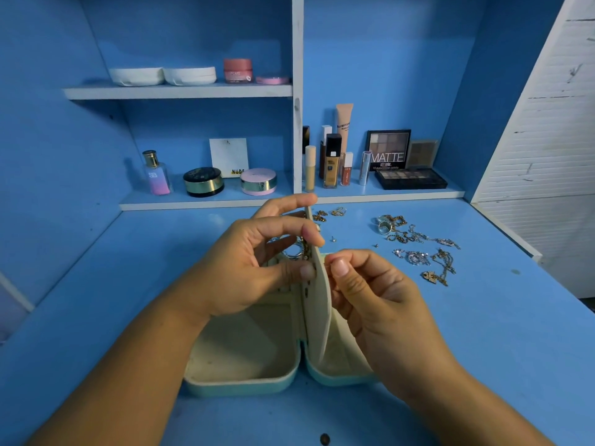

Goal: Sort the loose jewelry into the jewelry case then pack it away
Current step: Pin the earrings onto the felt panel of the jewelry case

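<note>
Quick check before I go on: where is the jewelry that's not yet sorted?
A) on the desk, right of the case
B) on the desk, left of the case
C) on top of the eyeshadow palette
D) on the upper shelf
A: the loose jewelry, chains and rings, lies scattered on the desk to the right of the open case.

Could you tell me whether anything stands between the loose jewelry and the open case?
Yes: the right hand sits between the loose jewelry and the jewelry case, and the upright cream flap screens the case's left half.
</note>
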`<move>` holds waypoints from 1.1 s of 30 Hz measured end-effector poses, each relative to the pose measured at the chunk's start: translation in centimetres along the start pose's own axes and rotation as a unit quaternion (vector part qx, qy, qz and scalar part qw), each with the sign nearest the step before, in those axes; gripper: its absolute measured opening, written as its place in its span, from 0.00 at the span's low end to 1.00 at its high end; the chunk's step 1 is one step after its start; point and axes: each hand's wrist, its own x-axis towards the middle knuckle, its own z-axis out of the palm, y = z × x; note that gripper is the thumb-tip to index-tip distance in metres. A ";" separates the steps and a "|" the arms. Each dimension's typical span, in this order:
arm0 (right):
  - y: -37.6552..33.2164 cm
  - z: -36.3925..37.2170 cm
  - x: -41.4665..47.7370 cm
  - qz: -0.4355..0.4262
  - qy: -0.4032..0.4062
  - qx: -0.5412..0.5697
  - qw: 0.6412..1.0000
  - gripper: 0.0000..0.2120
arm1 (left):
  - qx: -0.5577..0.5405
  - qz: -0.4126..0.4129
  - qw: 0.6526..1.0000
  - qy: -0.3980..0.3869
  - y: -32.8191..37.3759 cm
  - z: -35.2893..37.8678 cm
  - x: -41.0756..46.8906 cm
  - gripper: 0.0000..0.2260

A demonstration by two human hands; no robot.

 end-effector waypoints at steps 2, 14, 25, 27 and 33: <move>0.1 -0.1 -0.1 -0.007 0.001 -0.019 1.000 0.08 | 0.004 0.000 1.000 0.001 0.0 0.0 0.0 0.11; 0.6 -0.1 -0.2 -0.047 0.014 -0.073 0.996 0.11 | -0.006 -0.003 1.000 -0.003 -0.1 -0.1 0.0 0.11; 0.8 0.1 -0.1 -0.113 0.024 -0.164 0.980 0.12 | 0.000 0.004 1.000 -0.001 0.0 0.2 0.1 0.10; 0.8 0.2 -0.1 -0.131 0.027 -0.190 0.973 0.10 | 0.002 0.005 1.000 0.000 0.1 0.3 0.1 0.11; 0.8 -0.2 0.0 -0.161 0.037 -0.229 0.959 0.10 | 0.003 0.004 1.000 0.001 0.1 0.2 0.1 0.11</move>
